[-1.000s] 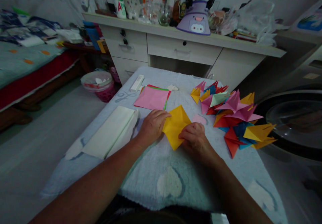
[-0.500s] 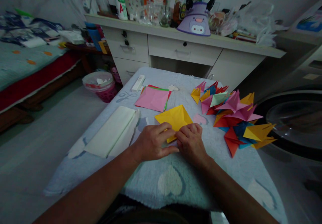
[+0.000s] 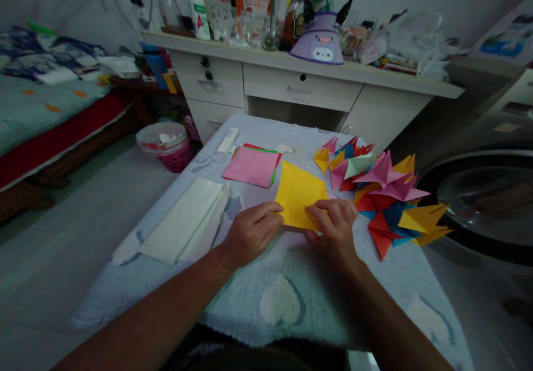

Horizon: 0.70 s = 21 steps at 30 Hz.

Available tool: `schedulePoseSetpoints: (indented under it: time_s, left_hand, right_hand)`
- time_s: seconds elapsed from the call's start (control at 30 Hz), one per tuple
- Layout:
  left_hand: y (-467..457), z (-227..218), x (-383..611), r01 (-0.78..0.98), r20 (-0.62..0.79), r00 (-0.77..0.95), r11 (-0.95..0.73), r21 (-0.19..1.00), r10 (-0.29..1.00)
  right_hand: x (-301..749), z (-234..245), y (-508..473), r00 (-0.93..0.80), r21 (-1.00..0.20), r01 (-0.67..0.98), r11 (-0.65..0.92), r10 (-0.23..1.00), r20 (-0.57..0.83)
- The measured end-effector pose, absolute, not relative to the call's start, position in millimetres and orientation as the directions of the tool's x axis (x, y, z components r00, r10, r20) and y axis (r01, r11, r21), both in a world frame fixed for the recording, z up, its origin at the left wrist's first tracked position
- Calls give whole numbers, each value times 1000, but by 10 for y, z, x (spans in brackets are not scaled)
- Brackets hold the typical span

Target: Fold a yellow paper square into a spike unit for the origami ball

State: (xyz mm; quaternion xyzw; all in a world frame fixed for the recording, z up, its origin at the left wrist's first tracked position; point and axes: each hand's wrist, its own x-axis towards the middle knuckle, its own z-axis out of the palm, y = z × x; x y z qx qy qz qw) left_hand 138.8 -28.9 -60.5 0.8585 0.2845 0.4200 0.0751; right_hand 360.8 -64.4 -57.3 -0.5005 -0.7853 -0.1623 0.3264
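Between my hands is a sheet of yellow origami paper, tilted up from the cloth with its near edge toward me. My left hand pinches its lower left corner between thumb and fingers. On the lower right side, my right hand grips the same sheet, fingers on top and thumb beneath. Just beyond lies a stack of square coloured paper, pink on top with red and green edges showing. To the right sits a pile of folded paper pieces in pink, red, yellow, blue and pale green.
A folded white sheet lies left of my hands, and a small white box is farther back. The table carries a pale blue cloth. Behind it stands a cluttered white desk; a pink bin is at left, a washing machine at right.
The yellow paper was lying flat as a creased diamond; now it is turned and raised as a smoother sheet. My hands have moved apart to its two sides.
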Motion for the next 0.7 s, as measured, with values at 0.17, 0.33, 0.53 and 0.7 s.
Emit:
schedulePoseSetpoints:
  time_s: [0.17,0.33,0.53,0.7]
  left_hand:
    - [-158,-579,1386,374,551,408,-684,626,728]
    - [-61,-614,1376,362,395,531,-622,694,750]
    - [-31,-682,1331,513,276,586,-612,602,762]
    - [-16,-676,1288,583,216,622,-629,514,753]
  right_hand:
    - [3778,-559,-581,-301,-112,885,451,740,601]
    - [3810,-596,-528,-387,-139,842,522,762,519]
    - [3772,-621,-525,-431,-270,795,543,819,378]
    - [3792,-611,-523,-454,-349,764,542,837,305]
